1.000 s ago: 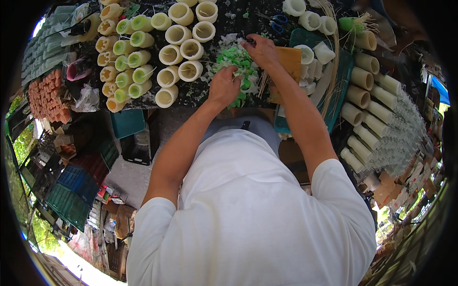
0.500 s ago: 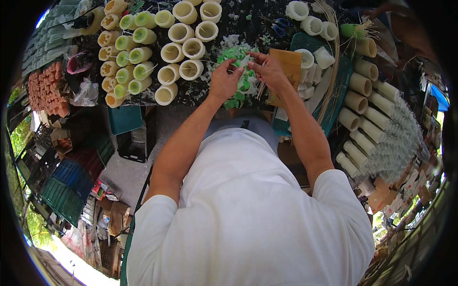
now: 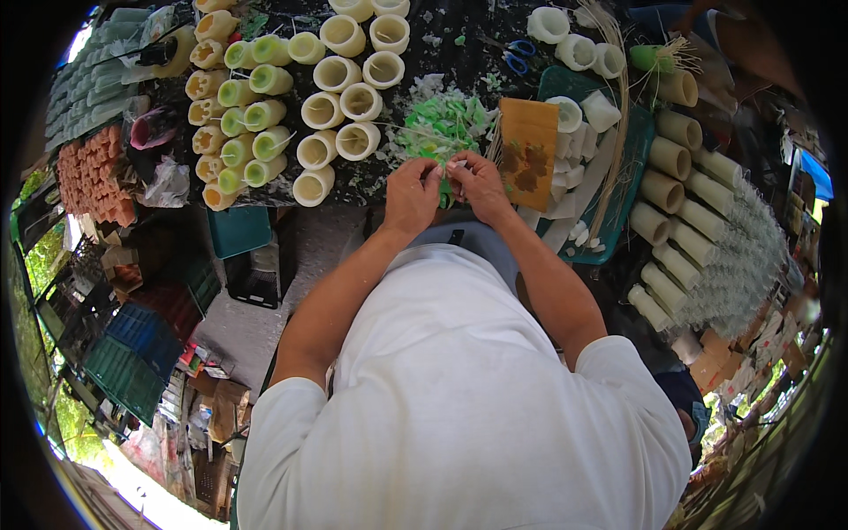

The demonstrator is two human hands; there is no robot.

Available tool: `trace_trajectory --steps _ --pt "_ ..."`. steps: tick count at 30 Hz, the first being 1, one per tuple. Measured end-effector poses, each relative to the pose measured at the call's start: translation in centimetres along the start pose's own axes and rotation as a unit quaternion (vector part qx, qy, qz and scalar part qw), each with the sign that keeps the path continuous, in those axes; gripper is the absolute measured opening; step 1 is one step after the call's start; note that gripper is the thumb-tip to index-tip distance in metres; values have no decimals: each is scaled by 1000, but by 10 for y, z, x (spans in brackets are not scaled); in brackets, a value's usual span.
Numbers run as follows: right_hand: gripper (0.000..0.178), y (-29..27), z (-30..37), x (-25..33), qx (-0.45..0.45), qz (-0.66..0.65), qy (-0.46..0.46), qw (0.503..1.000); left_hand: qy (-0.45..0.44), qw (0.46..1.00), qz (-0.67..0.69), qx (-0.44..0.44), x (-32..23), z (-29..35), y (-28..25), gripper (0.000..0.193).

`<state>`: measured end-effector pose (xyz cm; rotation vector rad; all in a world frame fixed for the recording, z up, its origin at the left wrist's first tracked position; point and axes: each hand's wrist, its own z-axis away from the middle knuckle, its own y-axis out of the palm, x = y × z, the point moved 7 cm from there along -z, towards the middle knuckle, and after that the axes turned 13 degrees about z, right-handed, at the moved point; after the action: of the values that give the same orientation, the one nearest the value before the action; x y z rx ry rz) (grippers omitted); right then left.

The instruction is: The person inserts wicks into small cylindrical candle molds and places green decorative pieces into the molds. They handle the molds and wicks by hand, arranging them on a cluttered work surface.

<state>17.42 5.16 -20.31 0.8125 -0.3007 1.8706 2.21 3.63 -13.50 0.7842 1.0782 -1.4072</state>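
My left hand [image 3: 412, 189] and my right hand [image 3: 478, 184] meet at the near edge of a dark table [image 3: 459, 57], fingers pinched together on a small pale piece [image 3: 454, 165] held between them. Just beyond my fingers lies a heap of green and white scraps [image 3: 442, 124]. Thin sticks lie across that heap. What exactly the small piece is stays too small to tell.
Rows of cream and green hollow cylinders [image 3: 305, 88] fill the table's left. A brown board [image 3: 528, 150] and a teal tray [image 3: 623, 168] of white pieces sit right, with blue-handled scissors [image 3: 512, 55] behind. More cream cylinders [image 3: 685, 212] line the right side. Crates [image 3: 132, 353] stand below left.
My right hand has come back from the far side of the scrap heap to the table's near edge. Both hands now sit close together, pinching the small piece.
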Motion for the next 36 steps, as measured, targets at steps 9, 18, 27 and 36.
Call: trace_trajectory --steps 9,18,27,36 --pt "23 49 -17 10 149 -365 20 919 274 942 -178 78 -97 17 -8 36" --pt "22 30 -17 79 34 -144 48 988 261 897 -329 -141 -110 -103 -164 22" --pt "26 57 -39 203 21 99 -88 991 289 888 -356 -38 -76 -135 -171 15" --pt "36 82 -76 240 47 107 -147 982 296 868 -397 -23 -75 -142 -169 8"
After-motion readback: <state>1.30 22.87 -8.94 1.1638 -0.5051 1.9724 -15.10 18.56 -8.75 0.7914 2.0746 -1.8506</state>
